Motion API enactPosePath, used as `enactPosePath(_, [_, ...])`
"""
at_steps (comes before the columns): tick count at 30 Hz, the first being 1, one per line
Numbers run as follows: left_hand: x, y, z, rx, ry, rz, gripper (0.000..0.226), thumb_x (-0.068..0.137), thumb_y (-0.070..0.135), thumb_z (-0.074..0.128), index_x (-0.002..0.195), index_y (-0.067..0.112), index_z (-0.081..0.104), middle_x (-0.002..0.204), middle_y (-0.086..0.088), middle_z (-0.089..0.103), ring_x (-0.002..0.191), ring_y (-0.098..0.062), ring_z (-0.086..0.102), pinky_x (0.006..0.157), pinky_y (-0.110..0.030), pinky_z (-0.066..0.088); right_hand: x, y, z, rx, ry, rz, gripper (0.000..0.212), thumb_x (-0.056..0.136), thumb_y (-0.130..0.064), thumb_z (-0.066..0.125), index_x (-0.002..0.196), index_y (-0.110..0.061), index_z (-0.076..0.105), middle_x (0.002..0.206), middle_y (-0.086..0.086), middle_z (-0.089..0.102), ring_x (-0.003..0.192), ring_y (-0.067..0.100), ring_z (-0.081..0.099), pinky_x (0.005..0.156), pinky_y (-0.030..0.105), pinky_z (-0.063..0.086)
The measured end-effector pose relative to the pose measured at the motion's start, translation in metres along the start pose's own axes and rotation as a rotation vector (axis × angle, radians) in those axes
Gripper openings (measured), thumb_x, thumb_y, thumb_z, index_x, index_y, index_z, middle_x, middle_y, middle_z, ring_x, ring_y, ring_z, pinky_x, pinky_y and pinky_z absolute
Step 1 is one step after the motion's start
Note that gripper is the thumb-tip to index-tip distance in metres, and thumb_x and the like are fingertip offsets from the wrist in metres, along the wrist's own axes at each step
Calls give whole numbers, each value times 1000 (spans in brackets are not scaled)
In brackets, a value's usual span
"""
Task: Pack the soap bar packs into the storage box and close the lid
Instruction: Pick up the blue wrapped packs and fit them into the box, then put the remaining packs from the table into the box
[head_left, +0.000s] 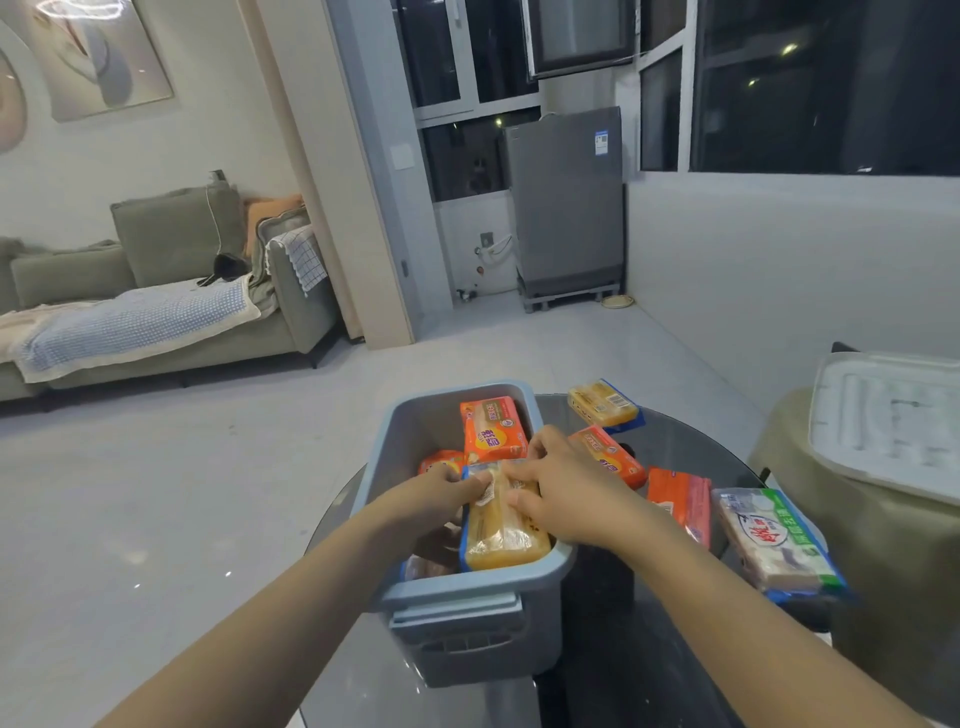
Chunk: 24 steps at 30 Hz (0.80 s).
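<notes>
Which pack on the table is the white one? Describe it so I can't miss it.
Start at the round glass table, right of the blue storage box. The white soap pack lies at the table's right edge, nearest the camera. Alone among the orange and yellow packs, it is white with green trim.

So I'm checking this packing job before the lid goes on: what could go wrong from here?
The yellow soap pack that both the left hand and right hand hold sits near the rim of the storage box; if it stays high, the lid may not close. Four packs wait on the glass table, so space may run short. The white and green pack lies near the table's edge and could get knocked off.
</notes>
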<state>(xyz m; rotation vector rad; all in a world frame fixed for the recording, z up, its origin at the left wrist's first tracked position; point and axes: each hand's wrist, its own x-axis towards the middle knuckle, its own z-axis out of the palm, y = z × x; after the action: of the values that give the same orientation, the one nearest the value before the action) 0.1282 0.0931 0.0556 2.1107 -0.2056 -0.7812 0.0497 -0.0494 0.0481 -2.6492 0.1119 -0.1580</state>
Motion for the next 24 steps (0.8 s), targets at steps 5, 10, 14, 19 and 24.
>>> enactPosePath(5, [-7,-1,7,76,140,55,48,92,49,47,123,13,47,97,-5,63,68,-16,66,46,-25,53,-2,4,3,248,32,3,44,91,-31,55,135,-26,48,114,-10,32,108,8,40,87,20,41])
enactPosePath(10, [-15,-1,16,165,447,330,48,92,49,47,125,15,47,124,-6,56,98,-15,57,69,-23,46,-13,11,1,409,148,-53,40,90,-31,56,129,-37,51,116,-8,42,100,0,43,68,8,35])
enactPosePath(14, [-26,3,29,158,500,458,39,94,42,47,121,16,54,122,-7,57,106,-19,58,91,-37,49,-26,24,-6,446,233,-56,36,90,-31,55,126,-37,53,107,-14,47,84,-5,50,61,6,39])
enactPosePath(19, [-42,19,60,198,547,586,28,94,35,46,118,23,56,123,0,52,116,-19,51,104,-38,38,-44,55,-22,501,361,30,25,90,-28,54,112,-38,61,104,-14,57,87,-4,55,62,6,42])
enactPosePath(24, [-47,46,103,88,427,733,26,95,32,46,119,25,54,123,5,51,114,-9,49,87,-18,41,-58,88,-34,461,368,132,20,89,-21,55,104,-31,64,106,-3,59,91,7,56,73,17,45])
